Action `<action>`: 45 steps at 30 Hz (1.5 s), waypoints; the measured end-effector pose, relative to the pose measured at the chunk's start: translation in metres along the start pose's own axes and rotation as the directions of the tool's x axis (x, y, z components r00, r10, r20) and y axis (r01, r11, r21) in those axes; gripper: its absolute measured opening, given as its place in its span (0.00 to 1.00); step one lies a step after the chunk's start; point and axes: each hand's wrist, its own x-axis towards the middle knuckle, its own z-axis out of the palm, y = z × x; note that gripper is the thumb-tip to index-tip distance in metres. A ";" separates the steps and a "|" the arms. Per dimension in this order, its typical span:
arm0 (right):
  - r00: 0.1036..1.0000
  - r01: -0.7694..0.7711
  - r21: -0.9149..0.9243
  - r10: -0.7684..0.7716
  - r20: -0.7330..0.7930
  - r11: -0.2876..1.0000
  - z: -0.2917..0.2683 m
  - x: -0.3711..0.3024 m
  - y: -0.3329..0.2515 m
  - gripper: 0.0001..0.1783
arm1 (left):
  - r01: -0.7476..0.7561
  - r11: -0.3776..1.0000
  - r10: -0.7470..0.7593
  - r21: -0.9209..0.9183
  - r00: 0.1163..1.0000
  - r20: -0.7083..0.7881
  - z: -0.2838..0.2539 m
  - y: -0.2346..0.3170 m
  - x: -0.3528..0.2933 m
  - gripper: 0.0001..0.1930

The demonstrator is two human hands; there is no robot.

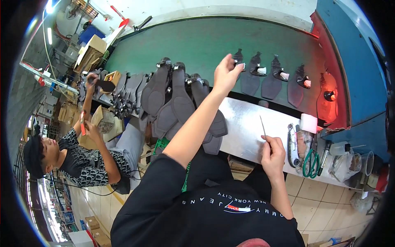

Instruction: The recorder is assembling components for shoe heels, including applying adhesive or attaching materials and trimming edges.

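Observation:
My left hand [227,75] reaches out over the green belt, its fingers curled at the strap of a dark sandal sole [238,54] that my hand and forearm partly cover. Three similar sandal soles [271,84] with dark straps and whitish bits lie in a row to its right. Close to my body, my right hand [273,157] pinches a thin, pointed metal tool [263,125] that sticks up over the shiny metal tabletop [242,123]. Beside my left forearm, large dark grey sandal soles [183,101] overlap in a heap.
An orange-lit sole [328,96] lies by the red-edged blue machine [349,61]. Right of my right hand are a cutter knife [292,146], green-handled scissors [311,162], a white block [308,123] and clear cups [364,162]. At left a co-worker [90,164] handles a dark piece.

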 end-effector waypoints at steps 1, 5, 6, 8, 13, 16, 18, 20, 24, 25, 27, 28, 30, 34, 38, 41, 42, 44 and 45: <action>1.000 0.011 -0.007 -0.011 -0.003 1.000 -0.001 0.008 0.000 0.11 | -0.101 0.905 0.156 0.412 0.983 -0.102 0.012 -0.032 0.028 0.37; 0.974 0.183 -0.406 -0.221 -0.047 0.895 -0.006 0.033 0.022 0.15 | 0.166 0.721 -0.280 0.672 0.958 0.064 0.028 -0.090 0.077 0.25; 0.980 0.146 -0.484 -0.193 -0.049 0.863 -0.009 0.034 0.022 0.16 | 0.090 0.748 -0.157 0.658 0.987 0.044 0.030 -0.092 0.078 0.22; 0.989 0.115 -0.575 -0.148 -0.011 0.810 -0.015 0.032 0.025 0.21 | -0.045 0.725 0.058 0.687 0.998 0.004 0.030 -0.097 0.072 0.19; 0.978 0.192 -0.631 -0.201 0.058 0.751 -0.026 0.034 0.037 0.23 | -0.071 0.701 0.031 0.709 0.997 0.070 0.038 -0.089 0.055 0.16; 0.979 0.181 -0.635 -0.198 0.045 0.751 -0.028 0.030 0.034 0.18 | -0.174 0.713 0.155 0.679 0.984 0.089 0.031 -0.084 0.054 0.15; 0.961 0.217 -0.633 -0.276 0.005 0.743 -0.025 0.027 0.021 0.17 | -0.276 0.767 0.279 0.579 0.956 0.087 0.018 -0.071 0.051 0.14; 0.939 0.237 -0.640 -0.342 -0.043 0.731 -0.033 0.023 0.007 0.17 | -0.420 0.822 0.456 0.385 0.890 0.000 0.008 -0.049 0.046 0.13; 0.989 0.145 0.096 -0.142 -0.038 0.985 -0.045 0.022 0.008 0.15 | -0.223 0.956 0.243 -0.189 0.966 0.088 -0.009 0.020 -0.013 0.14; 0.999 0.005 0.542 -0.026 0.033 0.840 -0.046 0.023 0.011 0.17 | 0.014 0.949 0.079 -0.316 0.957 0.279 -0.018 0.045 -0.047 0.12; 0.982 -0.096 0.890 -0.104 0.158 0.445 -0.034 0.024 0.004 0.32 | 0.176 0.886 0.098 -0.430 0.834 0.543 -0.033 0.050 -0.107 0.08; 0.978 -0.107 0.905 -0.119 0.170 0.412 -0.026 0.021 -0.013 0.33 | 0.195 0.880 0.128 -0.432 0.779 0.614 -0.040 0.049 -0.136 0.09; 0.967 -0.141 0.918 -0.147 0.208 0.371 -0.024 0.015 -0.034 0.33 | 0.226 0.832 0.208 -0.507 0.720 0.662 -0.047 0.045 -0.170 0.09; 0.973 -0.171 0.949 -0.107 0.206 0.264 -0.025 0.007 -0.037 0.22 | 0.477 0.669 0.017 -0.569 0.756 0.654 -0.061 0.036 -0.198 0.10; 0.948 -0.097 0.695 -0.146 0.282 0.712 -0.031 -0.012 -0.045 0.20 | 0.447 0.661 -0.001 -0.603 0.804 0.595 -0.075 0.014 -0.214 0.15; 0.940 0.049 0.314 -0.150 0.305 0.948 -0.031 -0.031 -0.051 0.23 | 0.504 0.634 -0.095 -0.586 0.803 0.588 -0.083 0.010 -0.221 0.16; 0.956 -0.013 0.360 -0.094 0.279 0.933 -0.029 -0.038 -0.057 0.25 | 0.489 0.630 -0.087 -0.603 0.816 0.571 -0.083 0.011 -0.222 0.16; 0.966 -0.079 0.406 -0.030 0.255 0.911 -0.026 -0.043 -0.064 0.28 | 0.477 0.625 -0.082 -0.617 0.827 0.556 -0.085 0.010 -0.224 0.17; 0.960 0.008 0.317 -0.096 0.262 0.948 -0.027 -0.044 -0.060 0.29 | 0.479 0.614 -0.078 -0.627 0.827 0.557 -0.086 0.008 -0.224 0.16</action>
